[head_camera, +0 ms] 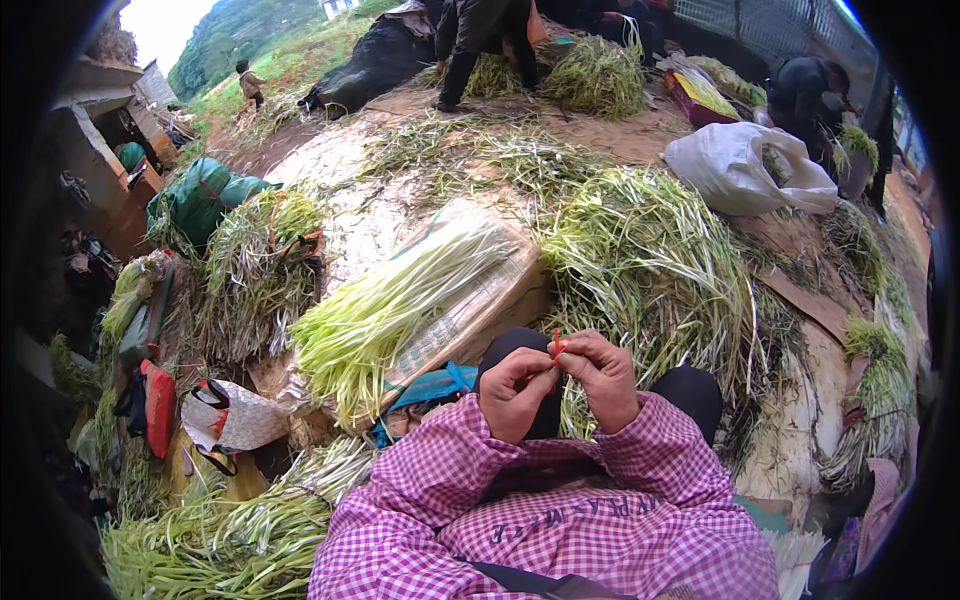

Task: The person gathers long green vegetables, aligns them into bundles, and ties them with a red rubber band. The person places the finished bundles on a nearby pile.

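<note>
Close together above my lap, my left hand (514,391) and my right hand (602,379) pinch a thin red tie (556,346) between their fingertips. One end of the tie sticks up above the fingers. To the left, cleaned stalks of a pale yellow-green leafy vegetable (405,289) lie in a row on a wrapped block (480,307) that bears printing. Just beyond my right hand spreads a large heap of untrimmed green stalks (645,255). My knees show on both sides of my hands.
A blue bundle (431,388) sits by my left knee. More cut greens (225,547) lie at lower left, near a white patterned bag (232,420). A white sack (750,166) stands at upper right. Several people (487,37) are farther back, one bending at right (802,94).
</note>
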Demonstrator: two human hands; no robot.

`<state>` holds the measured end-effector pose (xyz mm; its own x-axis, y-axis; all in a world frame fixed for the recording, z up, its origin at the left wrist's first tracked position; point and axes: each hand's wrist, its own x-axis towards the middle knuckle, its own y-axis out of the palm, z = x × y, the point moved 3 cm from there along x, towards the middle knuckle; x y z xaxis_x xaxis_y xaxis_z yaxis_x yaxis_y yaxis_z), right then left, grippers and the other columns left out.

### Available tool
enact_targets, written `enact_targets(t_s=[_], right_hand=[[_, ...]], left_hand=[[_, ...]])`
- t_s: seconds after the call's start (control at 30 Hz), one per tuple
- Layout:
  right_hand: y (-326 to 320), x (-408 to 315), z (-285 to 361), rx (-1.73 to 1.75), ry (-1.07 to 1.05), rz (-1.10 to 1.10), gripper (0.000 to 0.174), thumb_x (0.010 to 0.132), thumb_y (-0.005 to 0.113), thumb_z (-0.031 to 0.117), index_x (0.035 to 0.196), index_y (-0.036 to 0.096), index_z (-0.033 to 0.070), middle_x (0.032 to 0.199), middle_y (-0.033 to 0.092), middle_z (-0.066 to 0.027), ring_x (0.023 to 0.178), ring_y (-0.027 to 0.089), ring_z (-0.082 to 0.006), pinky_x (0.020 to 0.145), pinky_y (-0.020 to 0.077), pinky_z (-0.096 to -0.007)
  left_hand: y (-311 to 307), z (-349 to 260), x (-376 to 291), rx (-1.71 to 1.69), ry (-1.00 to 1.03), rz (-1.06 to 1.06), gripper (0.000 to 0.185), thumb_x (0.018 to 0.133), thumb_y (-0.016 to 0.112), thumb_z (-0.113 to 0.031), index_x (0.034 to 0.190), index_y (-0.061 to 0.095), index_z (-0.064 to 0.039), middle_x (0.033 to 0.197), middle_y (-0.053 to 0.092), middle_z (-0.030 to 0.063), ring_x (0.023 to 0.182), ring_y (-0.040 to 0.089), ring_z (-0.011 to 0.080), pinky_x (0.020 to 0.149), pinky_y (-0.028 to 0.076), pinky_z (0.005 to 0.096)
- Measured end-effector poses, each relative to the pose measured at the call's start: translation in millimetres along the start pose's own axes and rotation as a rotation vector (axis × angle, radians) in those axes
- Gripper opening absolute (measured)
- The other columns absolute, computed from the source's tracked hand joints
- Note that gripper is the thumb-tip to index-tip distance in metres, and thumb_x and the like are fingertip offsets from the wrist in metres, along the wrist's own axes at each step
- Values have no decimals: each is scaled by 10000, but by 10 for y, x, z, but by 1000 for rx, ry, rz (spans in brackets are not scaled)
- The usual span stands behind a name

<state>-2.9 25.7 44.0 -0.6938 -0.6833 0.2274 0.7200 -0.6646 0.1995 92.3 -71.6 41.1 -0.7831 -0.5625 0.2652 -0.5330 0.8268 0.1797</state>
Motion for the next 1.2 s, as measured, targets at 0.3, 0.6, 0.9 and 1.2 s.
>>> enact_targets(t_s=[0.3, 0.6, 0.9, 1.2], right_hand=[[37, -81, 50, 71, 74, 20, 83, 754, 621, -31, 827, 655, -8, 960, 553, -77, 863, 553, -140, 790, 445, -264], [78, -129, 101, -100, -79, -38, 130, 701, 665, -23, 819, 656, 30, 990, 543, -84, 930, 538, -194, 789, 456, -312], [104, -126, 209, -540, -510, 14, 156, 691, 662, -18, 836, 632, 31, 945, 570, -109, 877, 552, -256, 754, 457, -337], [17, -106, -77, 69, 88, -53, 73, 845, 569, 15, 916, 573, 0, 828, 577, -43, 734, 558, -103, 650, 461, -224]], left_hand=[[-6, 17, -48, -390, -408, -154, 62, 839, 590, -69, 862, 593, -12, 706, 630, 81, 526, 574, 127, 387, 399, 212], [1, 95, -48, -346, -385, -213, 72, 807, 625, -34, 869, 631, 2, 734, 642, 64, 505, 543, 81, 389, 390, 185], [-55, 60, -56, -76, -323, -141, 92, 801, 617, -10, 889, 639, 3, 733, 636, 33, 541, 545, 61, 439, 393, 171], [5, -18, -31, 335, 204, 17, 130, 778, 582, 98, 892, 603, 37, 827, 602, 89, 718, 596, 138, 611, 464, 219]])
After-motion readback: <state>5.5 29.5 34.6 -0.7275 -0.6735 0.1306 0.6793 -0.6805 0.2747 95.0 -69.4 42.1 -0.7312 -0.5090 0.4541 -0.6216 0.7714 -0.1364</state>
